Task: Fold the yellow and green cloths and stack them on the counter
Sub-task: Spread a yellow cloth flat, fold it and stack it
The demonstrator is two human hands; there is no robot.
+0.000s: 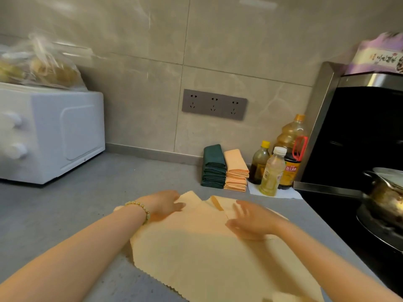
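A yellow cloth lies spread on the grey counter directly in front of the person, its zigzag-cut near edge toward the camera and its far portion rumpled into overlapping flaps. The left hand, with a bead bracelet at the wrist, rests on the cloth's far left corner; its fingers are blurred, and I cannot tell whether they lie flat or pinch the fabric. The right hand lies palm down on the far right part of the cloth, fingers straight and spread, gripping nothing. At the back of the counter, against the tiled wall, stand two piles of folded cloths touching side by side: a green pile on the left and a yellow pile on the right, both well apart from the spread cloth. Just right of the piles stands a cluster of bottles. A white oven sits at the counter's left with a clear bag on top. A triple socket plate is fixed to the wall above the piles. A steel pot sits on the hob at far right.
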